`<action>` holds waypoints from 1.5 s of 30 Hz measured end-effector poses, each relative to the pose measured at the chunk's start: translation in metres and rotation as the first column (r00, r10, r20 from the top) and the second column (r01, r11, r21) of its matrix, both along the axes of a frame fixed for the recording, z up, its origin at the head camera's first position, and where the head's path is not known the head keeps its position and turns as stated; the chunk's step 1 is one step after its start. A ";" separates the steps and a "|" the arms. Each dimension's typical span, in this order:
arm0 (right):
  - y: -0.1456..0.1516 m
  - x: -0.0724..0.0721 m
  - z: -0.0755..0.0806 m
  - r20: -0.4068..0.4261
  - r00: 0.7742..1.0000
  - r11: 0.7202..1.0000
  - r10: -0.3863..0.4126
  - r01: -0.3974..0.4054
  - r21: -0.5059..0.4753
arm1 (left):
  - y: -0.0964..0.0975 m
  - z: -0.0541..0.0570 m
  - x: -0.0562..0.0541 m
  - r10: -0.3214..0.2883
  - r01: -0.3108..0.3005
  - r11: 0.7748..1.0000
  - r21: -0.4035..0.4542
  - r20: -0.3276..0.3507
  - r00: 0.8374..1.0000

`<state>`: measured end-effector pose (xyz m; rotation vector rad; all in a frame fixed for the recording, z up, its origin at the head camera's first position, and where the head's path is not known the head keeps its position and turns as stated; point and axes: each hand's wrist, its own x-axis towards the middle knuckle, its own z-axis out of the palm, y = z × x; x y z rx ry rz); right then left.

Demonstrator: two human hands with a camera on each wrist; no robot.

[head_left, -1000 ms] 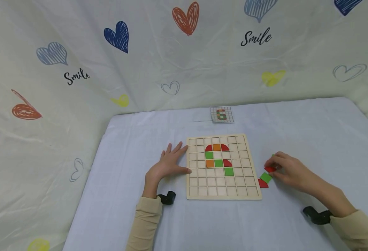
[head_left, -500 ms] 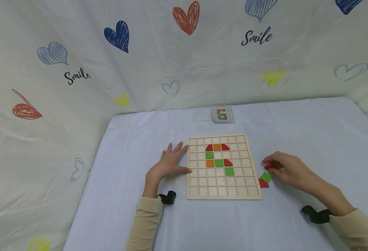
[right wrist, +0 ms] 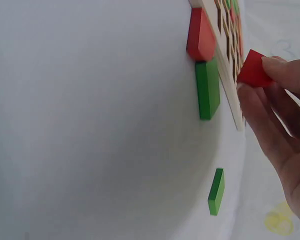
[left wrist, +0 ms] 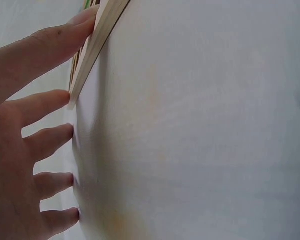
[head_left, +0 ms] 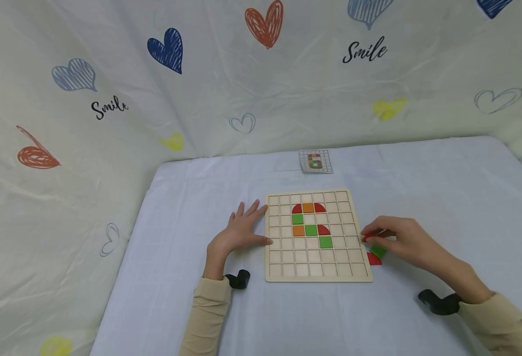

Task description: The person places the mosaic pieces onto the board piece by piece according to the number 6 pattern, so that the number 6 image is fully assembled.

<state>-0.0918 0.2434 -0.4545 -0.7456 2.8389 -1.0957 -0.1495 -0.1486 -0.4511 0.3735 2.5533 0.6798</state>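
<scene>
While left hand point(head_left: 236, 235) stays spread against board point(head_left: 342, 258), right hand point(head_left: 408, 241), fingers point(right wrist: 260, 120) pinching red piece point(right wrist: 252, 71), has moved toward board.

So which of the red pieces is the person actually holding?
The red piece pinched by the right hand. Three other red pieces sit in the board, while the loose red piece lies on the table beside it.

Curtained space, room type unclear, heart-printed cloth point(head_left: 307, 84), white-covered table point(head_left: 443, 188)

Pale cloth backdrop point(head_left: 305, 84) — coloured hearts point(head_left: 264, 27), black "Smile" lettering point(head_left: 365, 51) — behind a white-covered table point(head_left: 314, 316)
</scene>
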 end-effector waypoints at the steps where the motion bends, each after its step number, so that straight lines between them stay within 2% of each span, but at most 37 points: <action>1: -0.002 0.000 0.001 0.025 1.000 1.000 -0.002 0.002 -0.010 | 0.000 0.000 0.000 -0.001 0.001 1.000 -0.003 0.002 1.000; 6: -0.012 0.000 0.003 0.116 0.993 0.999 -0.006 0.011 -0.042 | 0.000 0.000 0.000 0.003 -0.003 1.000 0.000 0.006 1.000; 14: -0.027 -0.001 0.003 0.210 0.977 0.995 0.024 -0.003 -0.097 | -0.001 -0.003 -0.002 -0.005 0.005 1.000 0.000 -0.004 1.000; 24: -0.045 0.000 -0.005 0.238 0.966 0.991 0.100 -0.075 -0.112 | -0.001 -0.002 -0.003 -0.012 0.012 1.000 -0.004 -0.003 1.000; 29: -0.054 0.001 -0.007 0.251 0.961 0.991 0.113 -0.090 -0.100 | -0.001 -0.002 -0.003 -0.010 0.010 1.000 0.000 0.001 1.000; 33: -0.059 0.001 -0.007 0.229 0.966 0.991 0.120 -0.103 -0.084 | -0.001 -0.002 -0.002 -0.005 0.005 1.000 0.004 0.002 1.000; 39: -0.065 0.003 -0.009 0.084 0.987 0.990 0.136 -0.133 -0.049 | -0.001 0.001 -0.002 -0.004 0.004 1.000 0.005 0.003 1.000; 45: -0.072 0.006 -0.013 -0.016 0.991 0.990 0.136 -0.137 -0.047 | -0.001 0.000 -0.002 -0.004 0.004 1.000 0.001 0.003 1.000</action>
